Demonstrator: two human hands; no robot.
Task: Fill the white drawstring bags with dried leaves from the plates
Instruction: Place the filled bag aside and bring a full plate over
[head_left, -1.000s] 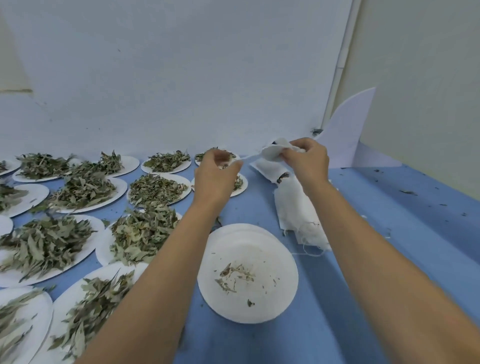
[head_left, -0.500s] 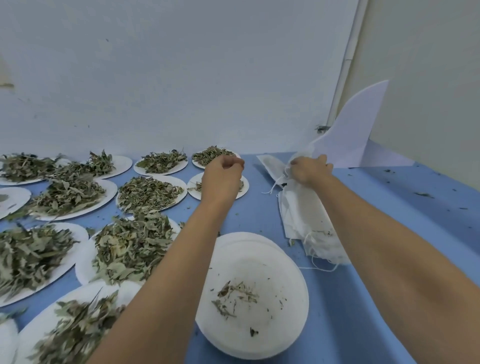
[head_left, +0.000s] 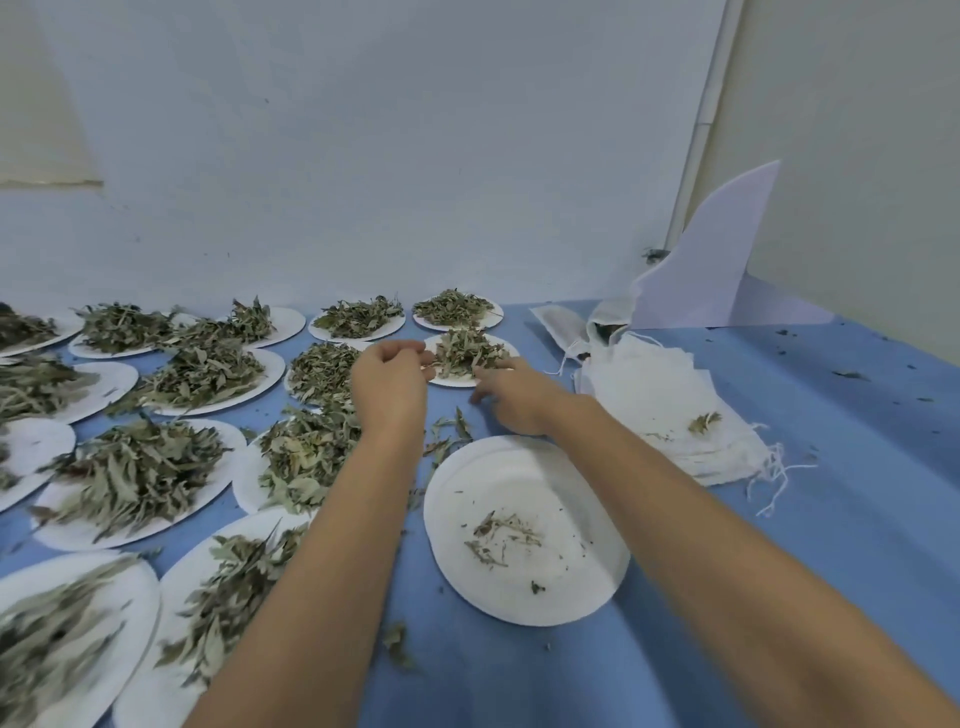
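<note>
A pile of white drawstring bags (head_left: 670, 410) lies on the blue table to the right, with a few leaf bits on top. Behind it a bag (head_left: 605, 325) with dark leaves showing at its mouth leans by the wall. Paper plates heaped with dried leaves (head_left: 140, 467) cover the left half. My left hand (head_left: 389, 384) hovers with curled fingers beside a small plate of leaves (head_left: 457, 382); I see nothing in it. My right hand (head_left: 514, 395) reaches with spread fingers to that plate's near edge, holding nothing.
A stack of near-empty white plates (head_left: 571, 571) with a few crumbs sits in front of my hands. Loose leaves (head_left: 449, 431) lie on the blue table between the plates. A white foam board piece (head_left: 717, 270) stands in the far right corner against the wall.
My right hand let go of the bag at the back of the pile and moved left to the small plate of leaves. My left hand stayed near that plate, fingers still curled.
</note>
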